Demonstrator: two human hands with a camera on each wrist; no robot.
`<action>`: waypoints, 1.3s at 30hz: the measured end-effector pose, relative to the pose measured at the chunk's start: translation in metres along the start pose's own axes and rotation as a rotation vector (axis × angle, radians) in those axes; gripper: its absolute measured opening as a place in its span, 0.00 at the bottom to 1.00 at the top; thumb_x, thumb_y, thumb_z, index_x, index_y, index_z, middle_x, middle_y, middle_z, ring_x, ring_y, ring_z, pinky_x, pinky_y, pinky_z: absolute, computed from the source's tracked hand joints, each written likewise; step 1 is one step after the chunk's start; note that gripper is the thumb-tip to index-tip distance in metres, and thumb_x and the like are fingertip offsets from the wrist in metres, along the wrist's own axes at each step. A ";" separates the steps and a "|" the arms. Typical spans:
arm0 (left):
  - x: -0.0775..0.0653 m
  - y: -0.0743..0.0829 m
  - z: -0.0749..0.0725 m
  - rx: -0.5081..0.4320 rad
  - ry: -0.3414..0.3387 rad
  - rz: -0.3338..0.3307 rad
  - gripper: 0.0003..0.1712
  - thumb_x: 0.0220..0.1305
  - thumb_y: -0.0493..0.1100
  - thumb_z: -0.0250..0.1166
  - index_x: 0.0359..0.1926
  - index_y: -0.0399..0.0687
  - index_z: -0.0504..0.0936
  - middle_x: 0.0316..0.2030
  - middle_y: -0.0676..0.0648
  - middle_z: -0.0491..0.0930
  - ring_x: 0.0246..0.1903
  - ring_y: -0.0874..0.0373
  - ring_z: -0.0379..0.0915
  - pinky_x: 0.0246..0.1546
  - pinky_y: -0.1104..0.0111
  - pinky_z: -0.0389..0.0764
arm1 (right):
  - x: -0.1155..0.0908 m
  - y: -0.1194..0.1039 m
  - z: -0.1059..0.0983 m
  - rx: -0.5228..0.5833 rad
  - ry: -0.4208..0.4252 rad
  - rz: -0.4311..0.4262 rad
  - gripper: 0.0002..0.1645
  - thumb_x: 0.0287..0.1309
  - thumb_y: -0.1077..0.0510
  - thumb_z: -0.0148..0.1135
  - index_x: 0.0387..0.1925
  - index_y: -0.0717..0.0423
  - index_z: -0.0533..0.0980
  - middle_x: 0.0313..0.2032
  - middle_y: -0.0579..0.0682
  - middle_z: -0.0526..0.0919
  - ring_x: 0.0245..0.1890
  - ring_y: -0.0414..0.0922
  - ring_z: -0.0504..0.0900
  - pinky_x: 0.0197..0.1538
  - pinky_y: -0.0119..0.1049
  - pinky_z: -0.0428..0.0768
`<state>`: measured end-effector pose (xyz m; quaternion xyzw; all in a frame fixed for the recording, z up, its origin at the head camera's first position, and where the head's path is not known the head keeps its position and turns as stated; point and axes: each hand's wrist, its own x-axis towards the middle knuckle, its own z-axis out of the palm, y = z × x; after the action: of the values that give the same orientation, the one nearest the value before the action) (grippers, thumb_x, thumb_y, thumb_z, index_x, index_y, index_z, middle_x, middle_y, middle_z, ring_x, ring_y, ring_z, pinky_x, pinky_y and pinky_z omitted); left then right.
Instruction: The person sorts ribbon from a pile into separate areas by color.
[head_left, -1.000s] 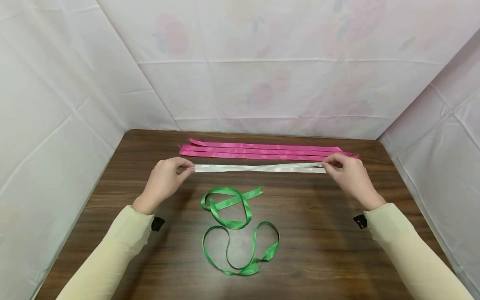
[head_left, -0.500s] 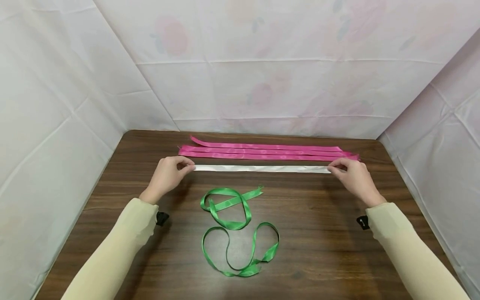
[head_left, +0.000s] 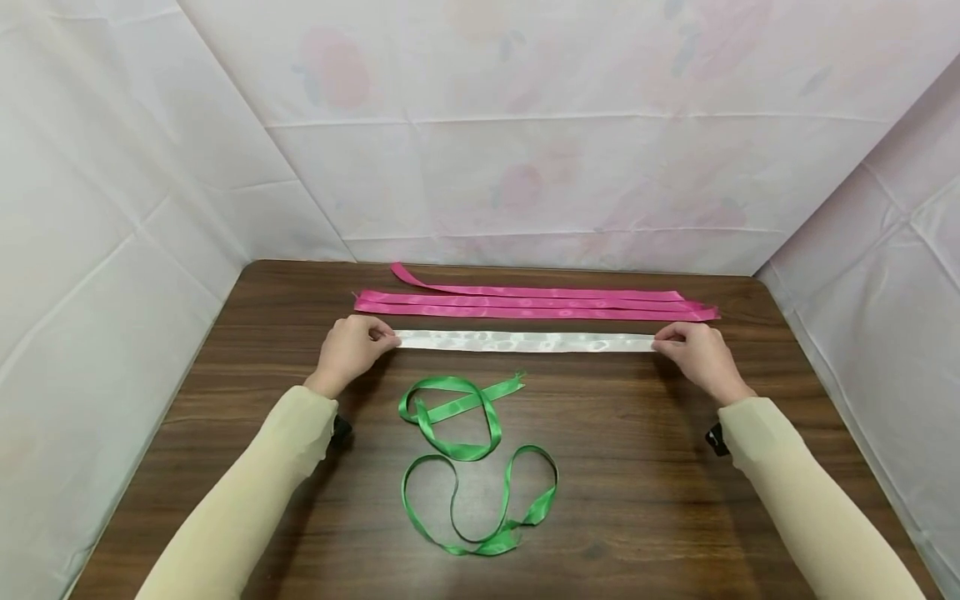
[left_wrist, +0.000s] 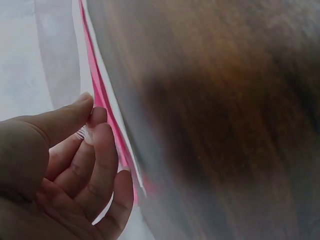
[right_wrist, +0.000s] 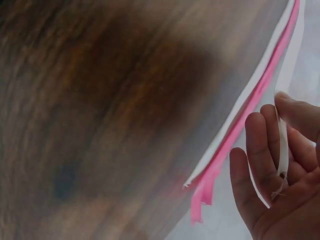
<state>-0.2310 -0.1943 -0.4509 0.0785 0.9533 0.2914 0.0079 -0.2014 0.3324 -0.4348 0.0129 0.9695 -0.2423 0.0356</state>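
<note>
A white satin ribbon [head_left: 525, 341] is stretched straight from side to side between my hands. My left hand [head_left: 350, 350] pinches its left end between thumb and forefinger. My right hand [head_left: 699, 354] pinches the right end, and a frayed tail [right_wrist: 283, 145] hangs across the palm in the right wrist view. A second white ribbon [right_wrist: 240, 107] lies along the pink ribbons in that view; from the head the two whites look like one broad band. Several pink ribbons [head_left: 540, 313] lie lengthwise behind, the farthest one's left end curling up.
Two green ribbons lie loose in front of the white one: a looped one [head_left: 491, 417] and a wavy one [head_left: 542, 506]. The dark wooden table [head_left: 630, 517] is bounded by white cloth walls [head_left: 450, 183] at the back and both sides.
The white strips, crossed with a gap at the right a second ago, now appear as one wider flat band. My left hand has shifted slightly right. The farthest pink ribbon's left end has curled up.
</note>
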 end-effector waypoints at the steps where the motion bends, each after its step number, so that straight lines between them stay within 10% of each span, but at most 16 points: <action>1: 0.001 0.000 0.001 0.008 0.001 -0.009 0.12 0.65 0.46 0.73 0.36 0.40 0.90 0.32 0.42 0.90 0.34 0.48 0.84 0.35 0.58 0.81 | 0.001 0.001 0.002 -0.007 -0.003 0.004 0.14 0.70 0.51 0.65 0.44 0.56 0.86 0.42 0.58 0.90 0.37 0.50 0.79 0.39 0.39 0.74; 39: 0.005 -0.001 0.009 0.116 0.007 -0.055 0.11 0.62 0.46 0.75 0.37 0.43 0.90 0.32 0.44 0.89 0.31 0.49 0.84 0.30 0.54 0.82 | 0.008 0.002 0.012 -0.187 -0.004 0.097 0.16 0.66 0.45 0.68 0.42 0.54 0.85 0.30 0.56 0.86 0.34 0.54 0.80 0.35 0.51 0.73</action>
<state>-0.2358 -0.1891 -0.4590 0.0517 0.9705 0.2354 0.0080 -0.2082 0.3286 -0.4474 0.0559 0.9860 -0.1486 0.0501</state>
